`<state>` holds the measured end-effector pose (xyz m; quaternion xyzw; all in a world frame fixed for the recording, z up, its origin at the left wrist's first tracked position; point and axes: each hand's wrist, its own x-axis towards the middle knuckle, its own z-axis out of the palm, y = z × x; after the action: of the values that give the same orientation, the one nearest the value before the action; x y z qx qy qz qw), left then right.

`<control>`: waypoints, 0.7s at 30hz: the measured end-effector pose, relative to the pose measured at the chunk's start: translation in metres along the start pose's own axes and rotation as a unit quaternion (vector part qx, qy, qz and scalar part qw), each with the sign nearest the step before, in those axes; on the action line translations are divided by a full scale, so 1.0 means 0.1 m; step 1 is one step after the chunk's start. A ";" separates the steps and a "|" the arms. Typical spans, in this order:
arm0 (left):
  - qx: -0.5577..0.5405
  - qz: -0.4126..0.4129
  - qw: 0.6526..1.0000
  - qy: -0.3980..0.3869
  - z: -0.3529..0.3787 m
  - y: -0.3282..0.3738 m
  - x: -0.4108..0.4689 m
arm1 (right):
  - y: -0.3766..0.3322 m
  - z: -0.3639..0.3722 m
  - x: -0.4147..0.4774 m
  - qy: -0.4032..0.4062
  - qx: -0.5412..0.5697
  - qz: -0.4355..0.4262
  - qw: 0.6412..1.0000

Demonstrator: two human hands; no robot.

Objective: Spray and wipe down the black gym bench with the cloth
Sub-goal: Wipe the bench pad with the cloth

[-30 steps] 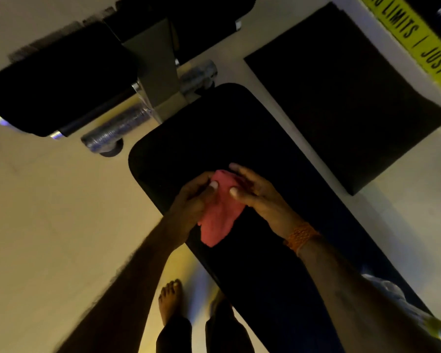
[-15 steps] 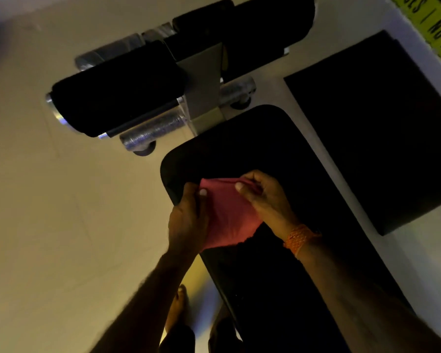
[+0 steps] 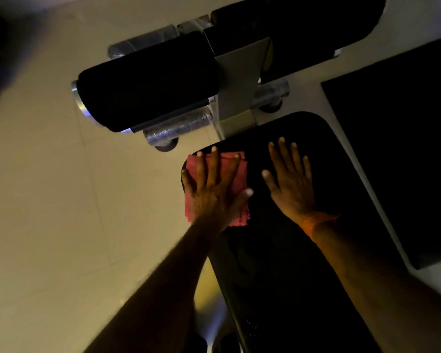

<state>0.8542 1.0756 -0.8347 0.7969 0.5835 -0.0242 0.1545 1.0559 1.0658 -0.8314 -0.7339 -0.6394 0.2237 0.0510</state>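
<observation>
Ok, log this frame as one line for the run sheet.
step: wipe | left hand: pressing pink cloth flat on bench pad, far left corner | right hand: flat on bare pad beside cloth

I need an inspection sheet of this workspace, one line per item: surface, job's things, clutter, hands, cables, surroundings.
Surface: black bench pad, rounded far end; wet or dry cannot be told.
Job's things: pink cloth lies flat on the pad's far left corner.
Clutter: nothing seen.
Hands: left hand presses flat on the cloth, fingers straight; right hand rests flat on the bare pad beside it, orange wristband.
Cables: nothing seen.
Surroundings: tiled floor; black roller pads on a grey post beyond the pad; black floor mat at right.
</observation>
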 end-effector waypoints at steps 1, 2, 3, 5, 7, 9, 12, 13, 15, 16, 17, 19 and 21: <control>0.004 -0.015 1.000 0.009 0.04 0.01 0.02 | 0.05 0.04 -0.02 0.010 -0.012 -0.010 1.000; 0.007 -0.027 0.999 0.021 0.06 0.01 0.04 | 0.07 0.08 -0.03 0.018 -0.019 -0.013 1.000; 0.010 -0.035 0.999 0.030 0.08 0.01 0.06 | 0.08 0.11 -0.02 0.025 -0.025 -0.012 0.999; 0.006 -0.035 0.999 0.040 0.09 0.01 0.11 | 0.08 0.16 -0.01 0.037 -0.031 -0.009 0.999; -0.023 -0.035 0.997 0.058 0.07 0.00 0.21 | 0.08 0.17 -0.02 0.041 -0.032 -0.011 0.999; -0.048 -0.040 0.995 0.071 0.09 -0.02 0.28 | 0.10 0.18 -0.01 0.044 -0.031 -0.013 0.998; -0.021 0.024 0.996 0.079 0.16 -0.05 0.07 | 0.09 0.19 0.00 0.043 -0.041 -0.015 0.998; -0.002 0.058 0.996 0.066 0.17 -0.08 -0.02 | 0.09 0.19 0.00 0.039 -0.042 -0.016 0.998; 0.010 0.093 0.994 0.050 0.13 -0.18 -0.01 | 0.09 0.18 -0.01 0.035 -0.045 -0.018 0.998; -0.001 0.085 0.995 0.053 0.09 -0.22 0.09 | 0.10 0.18 -0.01 0.037 -0.048 -0.020 0.998; -0.021 0.061 0.996 0.057 0.04 -0.24 0.21 | 0.10 0.20 -0.01 0.040 -0.052 -0.021 0.998; -0.047 0.024 0.996 0.068 -0.03 -0.23 0.34 | 0.10 0.22 0.00 0.045 -0.062 -0.019 0.997; -0.012 0.057 0.995 0.077 0.02 -0.19 0.22 | 0.11 0.24 0.00 0.048 -0.068 -0.018 0.996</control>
<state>0.8437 1.1002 -0.8457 0.8262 0.5480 0.0533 0.1195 1.0565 1.0591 -0.8571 -0.7338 -0.6631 0.1431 0.0362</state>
